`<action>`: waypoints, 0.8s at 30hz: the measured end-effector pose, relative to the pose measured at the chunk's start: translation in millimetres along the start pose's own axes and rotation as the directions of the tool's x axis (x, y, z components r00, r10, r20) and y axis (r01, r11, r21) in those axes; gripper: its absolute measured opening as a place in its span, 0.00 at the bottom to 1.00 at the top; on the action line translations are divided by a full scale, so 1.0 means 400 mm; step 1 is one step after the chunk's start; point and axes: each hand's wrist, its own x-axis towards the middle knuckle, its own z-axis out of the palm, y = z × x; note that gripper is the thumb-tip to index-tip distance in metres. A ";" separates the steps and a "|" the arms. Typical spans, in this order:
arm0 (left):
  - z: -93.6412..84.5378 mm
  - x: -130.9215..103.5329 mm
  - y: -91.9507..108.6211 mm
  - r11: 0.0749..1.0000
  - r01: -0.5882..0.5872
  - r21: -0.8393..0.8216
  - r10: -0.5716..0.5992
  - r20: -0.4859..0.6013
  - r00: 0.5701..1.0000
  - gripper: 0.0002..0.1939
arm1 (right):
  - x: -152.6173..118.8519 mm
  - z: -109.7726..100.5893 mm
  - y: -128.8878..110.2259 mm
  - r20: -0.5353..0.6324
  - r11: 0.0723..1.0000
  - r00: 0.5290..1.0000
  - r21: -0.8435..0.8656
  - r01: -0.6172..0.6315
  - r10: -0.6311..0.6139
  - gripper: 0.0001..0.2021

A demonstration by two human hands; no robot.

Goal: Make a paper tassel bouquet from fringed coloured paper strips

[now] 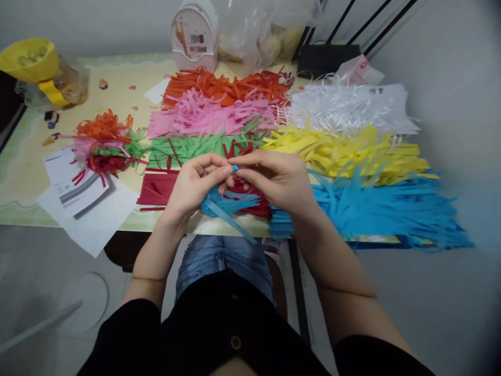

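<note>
Blue tassel hangs between the hands, its top end pinched, strands slanting down to the right below. The left hand has its grip clamped on that end; the right hand clamps it from the opposite side, neither nearer. Across the table run a multicoloured tassel pile, pink fringed paper and blue fringed paper; grey wall stands rightmost.
</note>
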 end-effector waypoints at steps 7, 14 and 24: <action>-0.014 -0.006 -0.018 0.999 0.034 -0.023 -0.034 0.005 0.999 0.22 | -0.003 0.008 -0.004 -0.016 0.995 0.997 -0.061 0.074 -0.075 0.06; -0.027 -0.006 -0.028 0.994 0.098 -0.042 -0.097 0.019 0.995 0.25 | -0.012 0.026 0.003 -0.037 0.979 0.991 -0.168 0.118 -0.126 0.07; -0.029 0.000 -0.023 0.996 0.086 -0.020 -0.086 0.001 0.996 0.27 | -0.007 0.027 0.016 -0.025 0.990 0.999 0.140 -0.031 0.035 0.06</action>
